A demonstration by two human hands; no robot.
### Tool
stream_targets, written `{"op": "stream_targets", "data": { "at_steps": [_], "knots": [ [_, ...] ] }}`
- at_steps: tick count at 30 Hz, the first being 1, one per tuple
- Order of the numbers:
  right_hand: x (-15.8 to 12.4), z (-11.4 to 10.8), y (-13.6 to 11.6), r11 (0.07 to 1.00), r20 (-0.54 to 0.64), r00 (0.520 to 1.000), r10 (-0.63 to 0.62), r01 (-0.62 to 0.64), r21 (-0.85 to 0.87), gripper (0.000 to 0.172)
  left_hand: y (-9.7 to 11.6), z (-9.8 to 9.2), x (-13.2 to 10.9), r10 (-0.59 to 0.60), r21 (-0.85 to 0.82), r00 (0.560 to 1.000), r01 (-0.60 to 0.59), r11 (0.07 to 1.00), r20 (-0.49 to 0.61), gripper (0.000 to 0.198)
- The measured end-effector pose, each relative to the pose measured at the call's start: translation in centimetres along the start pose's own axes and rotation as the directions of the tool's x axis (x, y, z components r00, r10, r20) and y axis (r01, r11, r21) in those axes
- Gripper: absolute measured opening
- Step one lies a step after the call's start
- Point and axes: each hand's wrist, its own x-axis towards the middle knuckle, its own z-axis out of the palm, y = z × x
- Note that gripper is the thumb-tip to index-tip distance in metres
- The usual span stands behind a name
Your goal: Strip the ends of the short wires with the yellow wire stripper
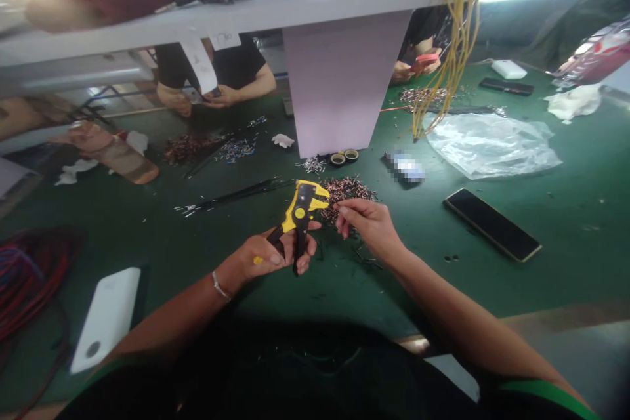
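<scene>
Wrapped round the dark handles of a yellow-and-black wire stripper (299, 213) is my left hand (278, 252). The tool's yellow jaws point right, toward my other hand. My right hand (367, 223) is closed in a pinch just right of the jaws; whatever sits between its fingertips is too small to make out. Behind the fingertips lies a pile of small copper-coloured pieces (347, 190). A bundle of thin black wires (236, 195) with pale ends stretches to the left of the stripper on the green table (197, 262).
Right of my hands lie a dark phone (492, 223) and a clear plastic bag (492, 144). Yellow wires (455, 33) hang from the shelf (266, 13). Two tape rolls (344, 157) stand by the panel (344, 85). A white power bank (105, 318) lies left. Other people's hands (221, 95) work opposite.
</scene>
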Motion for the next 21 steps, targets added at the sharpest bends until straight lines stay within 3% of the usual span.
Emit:
{"op": "stream_targets", "data": {
  "at_steps": [5,15,21],
  "knots": [
    [-0.4,0.0,-0.6,0.999,0.026,0.999,-0.042,0.041,0.032,0.018,-0.3,0.0,-0.1,0.006,0.003,1.0,-0.006,1.0,0.008,0.082],
    [-0.8,0.2,-1.2,0.995,-0.006,0.998,-0.061,0.061,-0.077,0.016,-0.6,0.2,-0.4,-0.011,0.028,0.999,0.01,1.0,0.04,0.076],
    [-1.2,0.2,-1.7,0.994,-0.014,0.996,-0.087,0.085,-0.073,0.017,-0.9,0.6,-0.4,-0.042,0.032,0.998,0.041,0.999,0.046,0.059]
  ]
}}
